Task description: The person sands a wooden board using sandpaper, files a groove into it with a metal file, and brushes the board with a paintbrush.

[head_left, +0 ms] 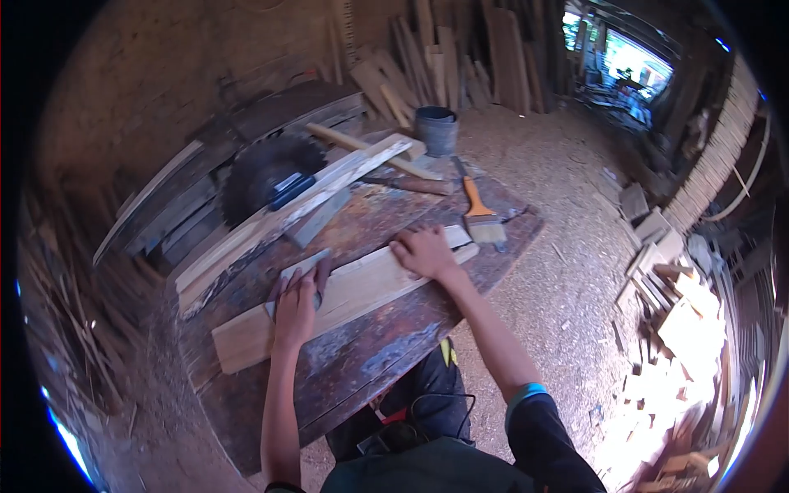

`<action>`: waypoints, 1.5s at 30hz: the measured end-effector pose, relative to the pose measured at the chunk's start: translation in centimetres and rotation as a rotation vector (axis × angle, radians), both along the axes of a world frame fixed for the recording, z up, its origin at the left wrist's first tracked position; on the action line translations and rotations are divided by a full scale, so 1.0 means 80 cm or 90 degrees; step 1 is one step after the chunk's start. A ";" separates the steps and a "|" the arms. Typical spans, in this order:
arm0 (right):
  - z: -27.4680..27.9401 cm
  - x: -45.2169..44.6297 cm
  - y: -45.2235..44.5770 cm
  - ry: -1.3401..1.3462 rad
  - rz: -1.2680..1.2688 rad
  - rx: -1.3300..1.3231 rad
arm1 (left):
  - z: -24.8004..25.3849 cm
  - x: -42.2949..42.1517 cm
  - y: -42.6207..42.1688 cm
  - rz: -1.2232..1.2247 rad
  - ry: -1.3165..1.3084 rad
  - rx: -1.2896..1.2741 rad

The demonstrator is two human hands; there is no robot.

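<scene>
A pale wooden board [362, 297] lies slantwise across the worn tabletop [370, 361]. Over its left half, my left hand [296, 306] is closed around a small flat piece that looks like sandpaper [323, 275], pressed against the board. Farther right, my right hand [422, 251] rests on the board near its right end, fingers bent over the far edge. Just beyond that end lies a brush [478, 205] with an orange handle and pale bristles.
Behind the board are a long rough-edged plank [288, 215], a circular saw blade [267, 177], a wooden-handled tool [415, 185] and a dark bucket [436, 131]. Planks [509, 62] lean on the back wall. Scrap wood [678, 329] is heaped at right.
</scene>
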State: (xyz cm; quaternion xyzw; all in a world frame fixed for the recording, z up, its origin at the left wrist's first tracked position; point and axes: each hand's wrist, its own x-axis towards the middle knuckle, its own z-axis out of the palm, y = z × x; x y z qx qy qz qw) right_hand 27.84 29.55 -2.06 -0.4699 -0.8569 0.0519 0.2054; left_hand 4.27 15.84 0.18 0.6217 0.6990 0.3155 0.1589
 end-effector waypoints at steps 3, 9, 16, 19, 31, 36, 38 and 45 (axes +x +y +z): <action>0.001 0.003 0.001 0.038 0.024 -0.004 | -0.007 -0.039 -0.037 -0.010 0.085 0.049; 0.001 -0.011 -0.005 -0.016 -0.048 0.052 | 0.008 -0.056 -0.073 -0.005 0.236 0.058; 0.002 -0.003 -0.002 0.052 0.006 -0.002 | -0.008 0.088 -0.005 -0.309 0.329 0.181; 0.007 0.002 -0.001 0.034 0.006 -0.022 | 0.006 0.050 -0.045 -0.241 0.360 0.147; -0.003 0.003 0.010 0.109 -0.032 -0.080 | 0.013 0.052 0.004 -0.244 0.360 0.107; -0.011 0.013 0.019 0.266 -0.046 -0.103 | -0.017 0.119 0.029 -0.261 0.347 0.160; -0.008 0.012 0.022 0.275 -0.024 -0.096 | -0.008 0.078 -0.025 -0.246 0.357 0.125; -0.007 0.005 0.007 0.183 -0.062 -0.032 | 0.013 -0.104 -0.126 -0.122 0.429 -0.013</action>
